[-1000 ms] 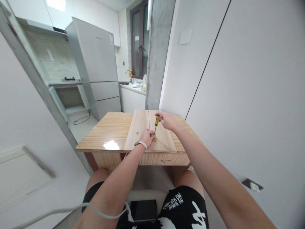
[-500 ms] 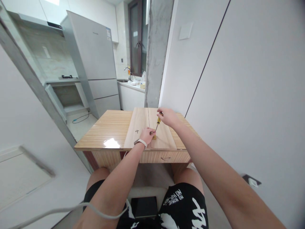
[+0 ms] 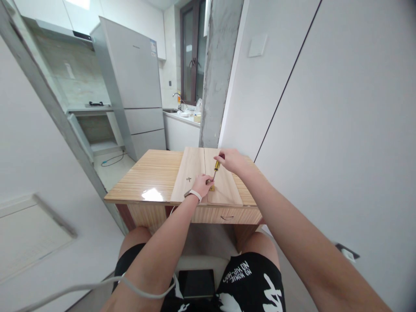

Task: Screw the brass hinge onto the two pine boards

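My right hand [image 3: 231, 160] is closed on the yellow handle of a screwdriver [image 3: 216, 166], whose shaft slants down and left toward a small brass-coloured hinge [image 3: 212, 188]. Beside the tip, the fingers of my left hand [image 3: 202, 185] are pinched together at the hinge; what lies between them is too small to make out. The hinge sits near the seam of two pale wooden boards [image 3: 191, 167], close to their front edge. A few small screws [image 3: 189, 179] lie on the left board.
The boards rest on a striped wooden desk [image 3: 136, 184] with a drawer [image 3: 227, 216] in front. A white wall [image 3: 341, 130] rises close on the right. A white cable [image 3: 97, 284] crosses near my left forearm. Behind stand a fridge [image 3: 136, 78] and a sink counter [image 3: 182, 130].
My view has shifted slightly, so the scene sits a little further right. My right hand has turned slightly on the screwdriver handle; my left hand keeps its place at the hinge.
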The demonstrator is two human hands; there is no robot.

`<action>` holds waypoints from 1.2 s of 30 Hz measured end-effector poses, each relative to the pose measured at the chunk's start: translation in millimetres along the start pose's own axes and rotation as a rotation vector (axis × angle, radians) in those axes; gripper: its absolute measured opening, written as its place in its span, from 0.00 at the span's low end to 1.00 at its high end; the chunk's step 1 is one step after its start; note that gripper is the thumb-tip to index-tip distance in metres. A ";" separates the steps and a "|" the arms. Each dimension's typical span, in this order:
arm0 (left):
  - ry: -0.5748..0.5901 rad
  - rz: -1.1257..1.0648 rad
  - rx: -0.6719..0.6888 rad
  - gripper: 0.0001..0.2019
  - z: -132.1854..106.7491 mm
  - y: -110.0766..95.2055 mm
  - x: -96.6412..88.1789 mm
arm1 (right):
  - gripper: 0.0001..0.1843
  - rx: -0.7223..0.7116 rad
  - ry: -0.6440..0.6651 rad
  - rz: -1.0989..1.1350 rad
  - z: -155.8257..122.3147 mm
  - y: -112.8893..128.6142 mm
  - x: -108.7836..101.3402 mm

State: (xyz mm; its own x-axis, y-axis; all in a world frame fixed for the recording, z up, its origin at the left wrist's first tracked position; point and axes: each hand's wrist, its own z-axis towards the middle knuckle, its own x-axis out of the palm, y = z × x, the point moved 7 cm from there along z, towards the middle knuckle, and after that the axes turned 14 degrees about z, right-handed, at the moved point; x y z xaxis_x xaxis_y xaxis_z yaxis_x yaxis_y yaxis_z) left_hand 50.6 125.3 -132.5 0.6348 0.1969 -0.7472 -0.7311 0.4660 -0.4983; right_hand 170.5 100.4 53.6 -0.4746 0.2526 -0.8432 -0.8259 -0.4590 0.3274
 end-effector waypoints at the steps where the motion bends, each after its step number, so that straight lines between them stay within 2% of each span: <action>1: 0.003 0.002 0.000 0.04 0.2 -0.1 0.2 | 0.17 0.008 -0.008 -0.018 -1.1 0.0 0.1; 4: 0.003 0.014 0.000 0.03 0.7 0.0 0.6 | 0.21 0.012 -0.018 -0.055 -2.6 0.6 0.8; 8: -0.004 0.027 -0.009 0.04 0.8 1.7 1.4 | 0.07 -0.056 -0.007 0.031 -0.9 6.2 0.5; 11: -0.003 0.036 -0.006 0.04 0.2 1.9 1.4 | 0.13 -0.079 0.083 0.090 0.3 9.3 3.2; 14: 0.014 0.039 0.007 0.04 -0.1 1.6 2.3 | 0.13 -0.069 0.141 0.069 0.8 10.8 3.8; 18: 0.016 0.011 -0.015 0.08 3.0 4.9 3.2 | 0.09 -0.051 0.138 -0.034 1.3 12.0 2.9; 22: 0.000 -0.032 -0.074 0.13 6.8 12.1 -3.6 | 0.15 0.001 0.107 -0.125 0.3 9.3 3.1; 25: -0.001 0.060 -0.053 0.13 2.8 14.5 -17.1 | 0.20 0.017 0.087 -0.155 0.0 7.0 4.3; 28: 0.063 0.203 0.088 0.27 -9.1 10.0 -27.2 | 0.22 0.027 0.061 -0.165 1.5 4.3 5.7; 31: 0.132 0.307 0.204 0.39 -23.1 7.2 -31.0 | 0.17 0.022 0.015 -0.139 2.5 4.1 5.9; 36: 0.143 0.403 0.198 0.44 -32.7 9.6 -33.9 | 0.10 -0.025 0.002 0.031 -1.4 10.8 6.2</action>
State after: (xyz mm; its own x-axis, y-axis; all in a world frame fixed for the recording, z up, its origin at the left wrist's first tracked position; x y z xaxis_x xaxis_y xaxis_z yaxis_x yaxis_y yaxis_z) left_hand 13.9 94.9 -126.4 0.2592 0.2811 -0.9240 -0.8417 0.5350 -0.0733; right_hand 159.1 95.7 51.3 -0.4992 0.2357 -0.8338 -0.8027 -0.4880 0.3427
